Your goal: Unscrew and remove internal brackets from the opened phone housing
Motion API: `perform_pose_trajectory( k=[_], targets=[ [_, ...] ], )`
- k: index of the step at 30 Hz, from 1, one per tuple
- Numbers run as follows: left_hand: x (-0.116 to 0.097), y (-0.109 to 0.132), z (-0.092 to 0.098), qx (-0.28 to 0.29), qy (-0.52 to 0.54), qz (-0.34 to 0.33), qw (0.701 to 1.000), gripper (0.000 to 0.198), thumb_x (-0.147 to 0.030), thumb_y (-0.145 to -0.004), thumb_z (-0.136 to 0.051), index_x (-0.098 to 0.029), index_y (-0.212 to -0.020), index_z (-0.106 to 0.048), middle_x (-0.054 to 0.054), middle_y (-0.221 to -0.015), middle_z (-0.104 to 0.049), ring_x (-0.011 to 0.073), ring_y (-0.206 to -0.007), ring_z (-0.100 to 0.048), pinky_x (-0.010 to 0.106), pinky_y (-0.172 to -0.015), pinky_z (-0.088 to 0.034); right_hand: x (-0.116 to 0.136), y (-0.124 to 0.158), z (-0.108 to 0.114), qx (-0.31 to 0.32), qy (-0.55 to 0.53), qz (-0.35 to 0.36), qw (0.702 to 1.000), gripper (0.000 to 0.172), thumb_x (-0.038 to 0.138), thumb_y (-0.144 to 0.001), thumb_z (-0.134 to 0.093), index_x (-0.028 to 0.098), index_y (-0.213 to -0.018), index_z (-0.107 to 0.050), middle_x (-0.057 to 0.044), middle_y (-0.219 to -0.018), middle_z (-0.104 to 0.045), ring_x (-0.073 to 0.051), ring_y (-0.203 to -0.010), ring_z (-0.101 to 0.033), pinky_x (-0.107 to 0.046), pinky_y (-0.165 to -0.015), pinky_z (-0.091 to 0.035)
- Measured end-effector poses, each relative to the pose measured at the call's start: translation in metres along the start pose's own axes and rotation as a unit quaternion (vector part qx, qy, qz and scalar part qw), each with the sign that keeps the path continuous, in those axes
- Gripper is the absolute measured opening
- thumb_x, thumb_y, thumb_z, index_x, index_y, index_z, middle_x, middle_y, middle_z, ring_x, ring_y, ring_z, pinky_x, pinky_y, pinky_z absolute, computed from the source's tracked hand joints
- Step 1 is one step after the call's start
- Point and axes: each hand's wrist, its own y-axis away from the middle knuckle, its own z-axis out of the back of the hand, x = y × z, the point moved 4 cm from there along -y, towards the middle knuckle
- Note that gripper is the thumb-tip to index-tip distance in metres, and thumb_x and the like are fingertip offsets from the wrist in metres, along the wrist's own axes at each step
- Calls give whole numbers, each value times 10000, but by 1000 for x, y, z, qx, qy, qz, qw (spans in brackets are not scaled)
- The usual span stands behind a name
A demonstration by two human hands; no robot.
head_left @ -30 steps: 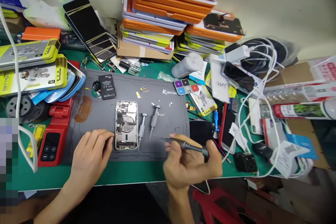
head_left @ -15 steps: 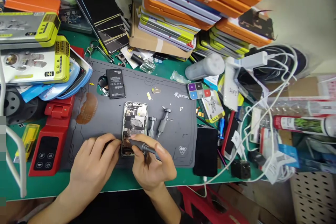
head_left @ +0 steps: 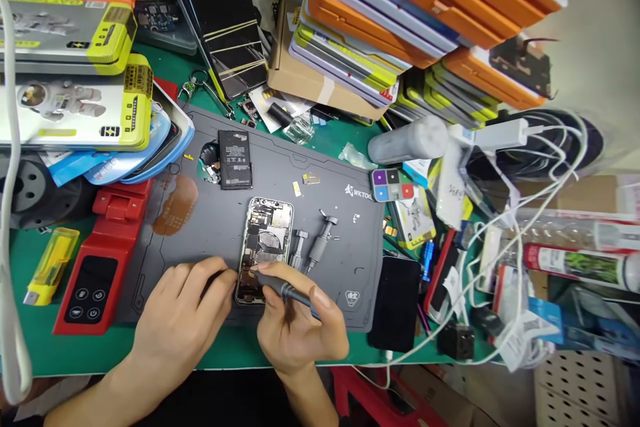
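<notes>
An opened phone (head_left: 268,240) lies on the grey work mat (head_left: 210,233), its circuit parts bare. My left hand (head_left: 187,307) is closed, with its bent fingertips at the phone's lower left edge. In my right hand (head_left: 305,320) is a dark grey pen-shaped tool (head_left: 293,292), its kind not clear. Its tip points into the lower half of the phone, partly behind my fingers. Beside the phone's right edge lie two grey screwdrivers (head_left: 320,240) (head_left: 299,250). A black phone battery (head_left: 236,160) rests farther back on the mat.
A red device with a touch panel (head_left: 90,287) and a yellow box cutter (head_left: 51,265) lie left. Right of the mat are a black phone (head_left: 395,303) on a white cable and cluttered cords. Stacked orange cases (head_left: 430,7) stand behind, near a grey cylinder (head_left: 407,140).
The camera view has shifted, so most of the bench appears farther right. Both hands stay at the phone, and the tool remains in my right hand with its tip over the lower half.
</notes>
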Motion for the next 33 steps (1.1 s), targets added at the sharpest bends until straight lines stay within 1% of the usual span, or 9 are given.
perform_pose_trajectory(
  k=[5, 8, 11, 15, 19, 23, 25, 27, 33],
  targets=[
    [1, 1, 0, 6, 4, 1, 1000, 122, -102, -1050, -637, -125, -1157, -690, 93, -1135, -727, 229, -882, -541, 386, -784, -443, -2, 4, 0, 5, -22, -5, 1000, 614, -34, -1087, -591, 228, -1605, -391, -105, -1225, -717, -182, -1024, -770, -369, -799, -736],
    [1, 1, 0, 7, 12, 2, 1000, 131, -101, -1060, -612, -130, -1165, -685, 91, -1137, -725, 227, -878, -538, 383, -778, -443, 1, 2, -1, 10, 19, 28, 999, 603, 25, -1094, -647, 256, -1602, -419, -80, -1192, -715, -182, -996, -765, -362, -777, -725],
    [1, 1, 1, 8, 18, 8, 1000, 135, -100, -1063, -606, -133, -1169, -682, 88, -1133, -723, 226, -873, -540, 384, -774, -445, 4, -1, 0, 1, 75, 60, 995, 563, 94, -1102, -684, 261, -1593, -463, -67, -1174, -716, -198, -1017, -763, -394, -828, -723],
    [1, 0, 1, 8, 14, 15, 1000, 134, -92, -1058, -617, -144, -1162, -683, 70, -1113, -727, 218, -862, -550, 378, -768, -449, 6, -1, 1, 0, 47, 53, 997, 491, 74, -1159, -433, 212, -1631, -427, -150, -1448, -641, -263, -1232, -723, -502, -891, -737],
    [-1, -3, 2, 9, 19, 36, 999, 129, -119, -1065, -629, -154, -1177, -683, 63, -1104, -725, 218, -861, -560, 378, -778, -462, 5, 5, 2, 0, 50, 57, 997, 574, 43, -1127, -484, 240, -1655, -381, -139, -1568, -574, -262, -1254, -716, -486, -860, -750],
    [-6, -12, 5, 34, -1, 38, 999, 154, -170, -1080, -634, -132, -1223, -676, 63, -1095, -729, 222, -880, -590, 384, -804, -476, 3, 5, 5, -10, 48, 30, 998, 493, 152, -1166, -521, 226, -1641, -410, -153, -1413, -654, -260, -1145, -748, -492, -820, -745],
    [-8, -17, 7, 43, -16, 31, 998, 159, -189, -1089, -628, -133, -1230, -676, 50, -1070, -733, 215, -865, -601, 381, -793, -472, 3, 3, 5, -9, 48, 17, 999, 609, 112, -1121, -642, 209, -1661, -378, -127, -1283, -692, -228, -1086, -756, -441, -828, -741],
    [-7, -21, 8, 42, -13, 27, 999, 133, -195, -1087, -638, -153, -1204, -685, 31, -1045, -738, 207, -851, -610, 374, -779, -468, 4, 1, 7, -19, 26, 2, 999, 675, 21, -1089, -653, 217, -1664, -360, -90, -1203, -708, -182, -1040, -761, -359, -818, -738],
    [0, -18, 10, 36, 52, 8, 998, 80, -132, -1059, -667, -183, -1105, -707, 4, -1037, -762, 174, -850, -630, 347, -807, -484, 4, -1, 13, -74, -12, -36, 997, 630, -6, -1096, -604, 221, -1639, -379, -78, -1161, -715, -135, -914, -757, -258, -745, -735]
  ],
)
